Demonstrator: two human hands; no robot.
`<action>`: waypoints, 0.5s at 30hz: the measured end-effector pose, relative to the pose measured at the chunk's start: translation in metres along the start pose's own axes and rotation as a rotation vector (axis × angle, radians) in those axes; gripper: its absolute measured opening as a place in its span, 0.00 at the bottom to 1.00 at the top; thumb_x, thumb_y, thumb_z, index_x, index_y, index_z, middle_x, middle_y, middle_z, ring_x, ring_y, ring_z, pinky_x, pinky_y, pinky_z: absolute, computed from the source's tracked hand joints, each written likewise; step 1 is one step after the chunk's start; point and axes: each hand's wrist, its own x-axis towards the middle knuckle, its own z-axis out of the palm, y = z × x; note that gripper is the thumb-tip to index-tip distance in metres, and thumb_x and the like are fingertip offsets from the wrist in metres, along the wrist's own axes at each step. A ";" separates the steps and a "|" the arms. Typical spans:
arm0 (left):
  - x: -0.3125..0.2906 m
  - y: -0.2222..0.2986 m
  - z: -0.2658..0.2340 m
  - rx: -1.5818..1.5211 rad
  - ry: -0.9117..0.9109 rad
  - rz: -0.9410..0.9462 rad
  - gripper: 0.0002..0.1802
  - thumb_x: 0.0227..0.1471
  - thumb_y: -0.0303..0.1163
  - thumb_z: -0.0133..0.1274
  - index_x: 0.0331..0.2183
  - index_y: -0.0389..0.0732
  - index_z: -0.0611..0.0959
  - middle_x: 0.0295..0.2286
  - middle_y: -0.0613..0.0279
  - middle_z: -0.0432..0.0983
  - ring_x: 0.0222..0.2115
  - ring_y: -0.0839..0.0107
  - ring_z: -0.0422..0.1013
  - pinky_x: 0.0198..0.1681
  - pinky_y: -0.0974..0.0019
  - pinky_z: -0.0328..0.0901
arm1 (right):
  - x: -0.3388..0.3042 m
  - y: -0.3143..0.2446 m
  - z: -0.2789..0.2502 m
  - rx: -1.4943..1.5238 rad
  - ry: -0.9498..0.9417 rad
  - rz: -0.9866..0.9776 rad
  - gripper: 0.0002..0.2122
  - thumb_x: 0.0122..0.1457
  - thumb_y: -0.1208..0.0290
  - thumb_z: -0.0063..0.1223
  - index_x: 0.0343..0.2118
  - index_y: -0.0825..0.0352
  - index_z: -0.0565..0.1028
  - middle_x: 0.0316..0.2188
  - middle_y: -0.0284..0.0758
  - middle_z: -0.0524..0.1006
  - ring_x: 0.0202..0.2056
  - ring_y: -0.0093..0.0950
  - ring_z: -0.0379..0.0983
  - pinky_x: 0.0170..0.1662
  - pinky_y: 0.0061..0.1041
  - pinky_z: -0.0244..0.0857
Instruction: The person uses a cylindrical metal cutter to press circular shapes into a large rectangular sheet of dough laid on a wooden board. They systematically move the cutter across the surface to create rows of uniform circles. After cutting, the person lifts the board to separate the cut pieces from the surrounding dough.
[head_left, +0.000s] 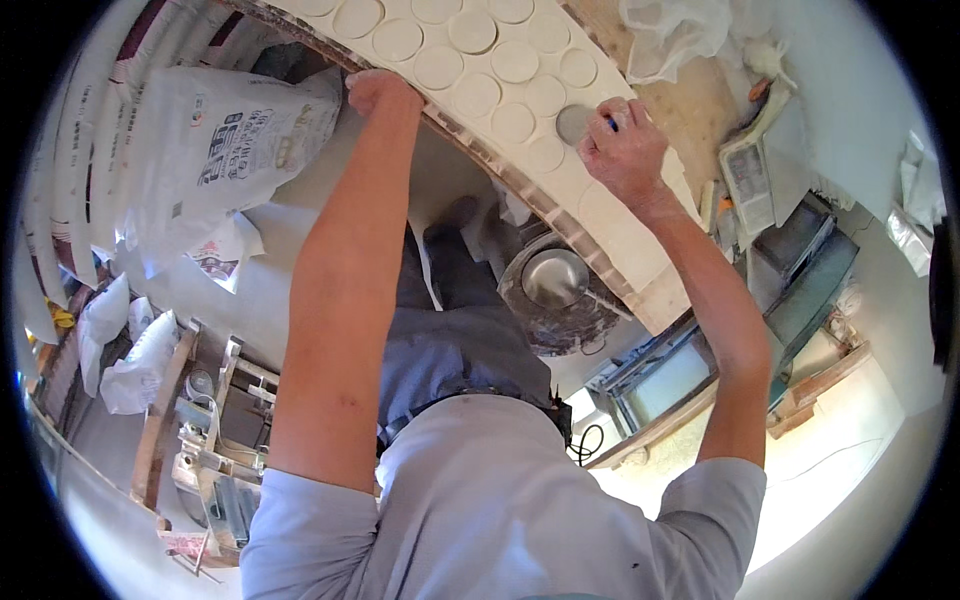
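A long pale sheet of dough [622, 215] lies along the table, marked with several round cuts [515, 62] set close together. My right hand [627, 150] is closed around a round cutter [573, 124], whose grey disc shows beside my fingers on the dough; a bit of blue peeks out between them. At the near edge of the table [520, 185], my left hand [383, 90] rests as a curled fist against the rim. Its palm is turned out of sight, and no object shows in it. Both hands look dusted with flour.
Below the table stands a round dark stand with a metal bowl [555, 278]. A large white printed sack [240, 150] and stacked sacks [100, 130] are at left. Clear plastic film [680, 35] lies beyond the dough. A metal-framed machine [215, 450] sits lower left.
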 end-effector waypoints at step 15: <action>0.036 -0.012 0.006 0.828 0.075 0.578 0.23 0.66 0.44 0.41 0.52 0.44 0.81 0.53 0.64 0.78 0.49 0.65 0.76 0.46 0.61 0.73 | -0.059 -0.039 0.064 1.017 0.447 1.107 0.27 0.43 0.72 0.78 0.46 0.67 0.75 0.38 0.31 0.79 0.40 0.25 0.76 0.47 0.26 0.72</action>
